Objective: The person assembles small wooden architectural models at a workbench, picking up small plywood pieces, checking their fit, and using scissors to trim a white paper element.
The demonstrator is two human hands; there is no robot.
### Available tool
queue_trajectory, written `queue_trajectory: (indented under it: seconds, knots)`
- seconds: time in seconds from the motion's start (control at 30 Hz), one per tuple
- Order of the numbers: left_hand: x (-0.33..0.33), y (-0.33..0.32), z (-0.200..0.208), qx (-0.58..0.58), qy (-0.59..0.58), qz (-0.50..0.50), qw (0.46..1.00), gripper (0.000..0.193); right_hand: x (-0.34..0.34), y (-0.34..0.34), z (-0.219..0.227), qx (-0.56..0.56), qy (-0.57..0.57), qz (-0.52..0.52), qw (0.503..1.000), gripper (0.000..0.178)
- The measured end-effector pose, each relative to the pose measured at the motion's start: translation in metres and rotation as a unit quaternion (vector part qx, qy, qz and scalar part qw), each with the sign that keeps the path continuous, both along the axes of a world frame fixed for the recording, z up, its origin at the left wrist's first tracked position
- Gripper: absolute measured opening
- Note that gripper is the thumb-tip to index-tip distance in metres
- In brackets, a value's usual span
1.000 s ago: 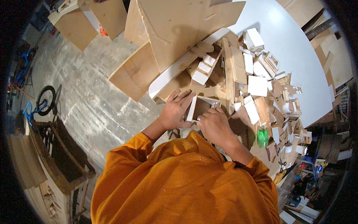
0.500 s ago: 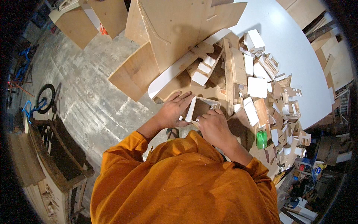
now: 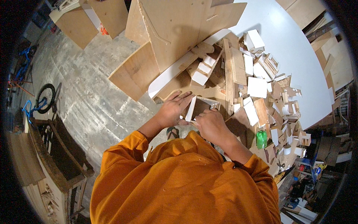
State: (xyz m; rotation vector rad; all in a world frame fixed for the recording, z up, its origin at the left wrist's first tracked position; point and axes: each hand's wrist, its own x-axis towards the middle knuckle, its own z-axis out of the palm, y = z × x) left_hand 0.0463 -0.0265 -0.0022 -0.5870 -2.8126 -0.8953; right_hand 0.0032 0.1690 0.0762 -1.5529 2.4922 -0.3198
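Observation:
Just beyond my chest, at the table's near edge, lies a small open wooden box (image 3: pixel 203 106) with a white-edged panel (image 3: pixel 191 109) on its left. My left hand (image 3: pixel 172 111) grips the box from the left, its fingers stretched along the far side and the thumb low at the near corner. Over the near right part of the box my right hand (image 3: pixel 212 124) is closed, knuckles up. A thin pale edge shows between the two hands. Whatever sits inside the right fingers is hidden.
Large plywood panels (image 3: pixel 179 33) stand beyond the box. To the right, small white and brown wooden pieces (image 3: pixel 257 88) crowd the table, with a green plastic bottle (image 3: pixel 261 139) and scissors (image 3: pixel 280 165). A wooden frame (image 3: pixel 63 156) and a blue bicycle (image 3: pixel 44 103) stand at left.
My right hand has shifted slightly left and nearer to me along the box, its fingers now more curled. My left hand and the box stay nearly in place.

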Motion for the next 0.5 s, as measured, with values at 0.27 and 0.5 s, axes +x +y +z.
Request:
queue_trajectory:
  seconds: [0.27, 0.5]
  knots:
    - [0.0000, 0.0008, -0.0008, -0.010, 0.000, 0.000, 1.000, 0.104, -0.0001, 0.0003, -0.0018, -0.008, -0.003, 0.011, 1.000, 0.008]
    - [0.0005, 0.0009, -0.0030, -0.024, 0.008, -0.001, 1.000, 0.106, 0.0005, 0.0003, -0.0031, 0.001, 0.007, 0.013, 1.000, 0.006]
